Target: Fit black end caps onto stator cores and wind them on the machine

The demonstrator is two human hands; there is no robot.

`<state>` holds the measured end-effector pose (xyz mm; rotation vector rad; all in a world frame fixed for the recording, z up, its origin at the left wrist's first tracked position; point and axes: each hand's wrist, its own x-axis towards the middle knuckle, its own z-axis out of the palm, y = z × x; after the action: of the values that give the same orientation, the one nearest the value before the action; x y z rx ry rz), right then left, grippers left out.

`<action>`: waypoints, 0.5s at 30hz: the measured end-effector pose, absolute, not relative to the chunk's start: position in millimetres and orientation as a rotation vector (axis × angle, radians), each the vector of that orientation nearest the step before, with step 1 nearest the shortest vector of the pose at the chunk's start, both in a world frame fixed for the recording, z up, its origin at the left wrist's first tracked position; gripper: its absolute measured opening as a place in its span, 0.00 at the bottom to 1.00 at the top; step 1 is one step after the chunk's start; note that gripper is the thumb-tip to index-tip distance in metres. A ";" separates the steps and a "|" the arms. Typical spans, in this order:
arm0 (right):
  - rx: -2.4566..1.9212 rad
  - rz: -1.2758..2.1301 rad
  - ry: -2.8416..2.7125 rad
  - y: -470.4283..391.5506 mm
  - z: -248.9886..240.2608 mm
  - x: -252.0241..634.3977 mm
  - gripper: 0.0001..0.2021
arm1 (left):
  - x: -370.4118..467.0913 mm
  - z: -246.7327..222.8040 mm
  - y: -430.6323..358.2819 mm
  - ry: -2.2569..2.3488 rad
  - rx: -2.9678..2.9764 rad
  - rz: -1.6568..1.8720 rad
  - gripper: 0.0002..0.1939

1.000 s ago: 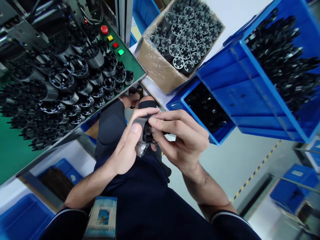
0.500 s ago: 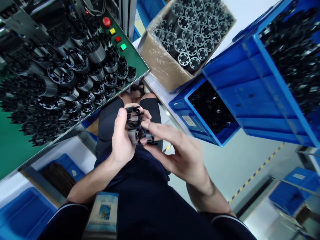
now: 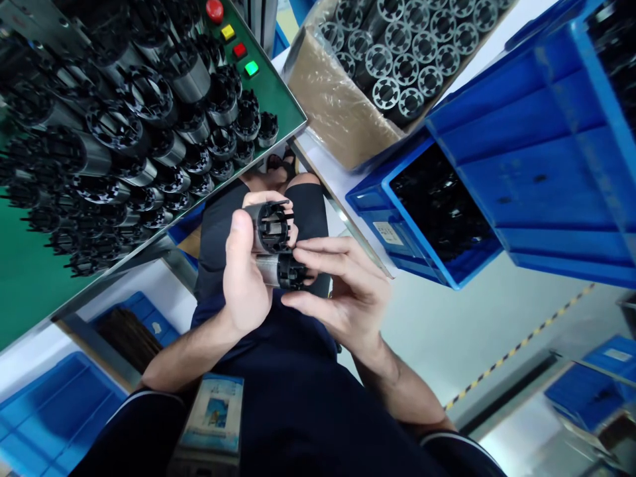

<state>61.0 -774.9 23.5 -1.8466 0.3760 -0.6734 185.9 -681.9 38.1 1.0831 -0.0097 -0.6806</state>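
Note:
Two metal cylinders, each with a black pronged ring on its right end, lie one beyond the other in my left hand (image 3: 246, 271). Its fingers wrap round the farther cylinder (image 3: 271, 226), and the thumb rests along the left side. The nearer cylinder (image 3: 271, 270) has its black ring (image 3: 292, 271) between the fingers and thumb of my right hand (image 3: 342, 285). Whether the right fingertips press on that ring is hard to tell. Both hands are above my lap.
Many ringed cylinders (image 3: 189, 76) stand on the green table (image 3: 281, 106) at the left. A carton (image 3: 332, 106) of bare cylinders is at the top. Blue bins (image 3: 368, 205) with black parts stand at the right.
The view has shifted a little. The two cylinders have turned so their metal sides show more, and my right hand's fingers have straightened beside the nearer ring.

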 end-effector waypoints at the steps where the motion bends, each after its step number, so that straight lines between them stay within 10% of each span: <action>1: -1.840 -0.640 0.356 -774.6 24.4 59.6 0.29 | 185.4 36.0 -681.7 -0.020 1.087 -0.661 0.28; 15: -1.738 -0.586 0.431 -765.6 33.2 54.9 0.31 | 186.2 37.7 -670.0 -0.185 1.054 -0.645 0.22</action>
<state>54.9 -765.6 33.2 -1.7379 0.4306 -0.5858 186.2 -670.0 37.7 1.0538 -0.1847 -0.6449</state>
